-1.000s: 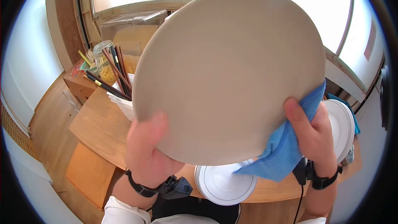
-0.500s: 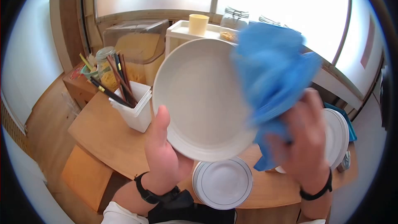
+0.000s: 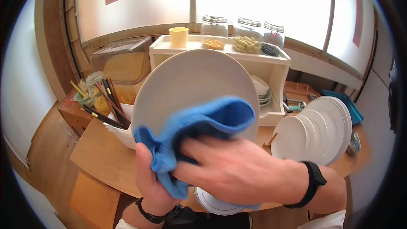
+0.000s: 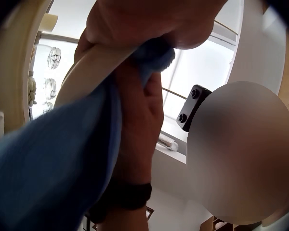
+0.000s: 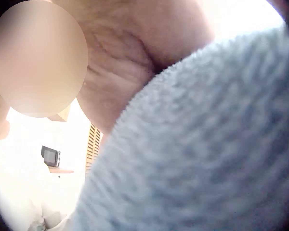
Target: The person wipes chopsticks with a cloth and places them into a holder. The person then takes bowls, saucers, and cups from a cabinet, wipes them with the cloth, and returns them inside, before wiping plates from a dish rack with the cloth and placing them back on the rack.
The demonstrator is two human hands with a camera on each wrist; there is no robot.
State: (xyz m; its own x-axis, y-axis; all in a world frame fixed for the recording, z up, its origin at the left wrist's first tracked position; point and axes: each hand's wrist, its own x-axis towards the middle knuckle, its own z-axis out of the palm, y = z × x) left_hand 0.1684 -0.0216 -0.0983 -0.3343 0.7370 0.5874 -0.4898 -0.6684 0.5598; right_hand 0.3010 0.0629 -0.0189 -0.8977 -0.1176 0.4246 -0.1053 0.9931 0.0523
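A large pale plate (image 3: 190,76) stands raised in front of the body in the head view, its broad face toward the camera. My left hand (image 3: 154,186) grips its lower left edge, thumb on the near face. My right hand (image 3: 237,169) holds a bunched blue cloth (image 3: 203,118) against the lower left part of that face, its fingers curled into the folds. In the left wrist view the cloth (image 4: 53,159) hangs beside the plate edge (image 4: 89,72). Fluffy cloth (image 5: 197,139) fills much of the right wrist view.
White plates (image 3: 292,138) lean in a row at right, beside a teal tray (image 3: 345,106). Below the hands lies a plate stack (image 3: 207,201). A white container (image 3: 123,133) of chopsticks stands left. Behind, a white shelf (image 3: 271,59) bears jars and a yellow cup (image 3: 178,38).
The cloth and right hand have moved from the plate's right side across its face to the lower left. The plate has turned and shifted; the left hand still grips it. The view has swung right.
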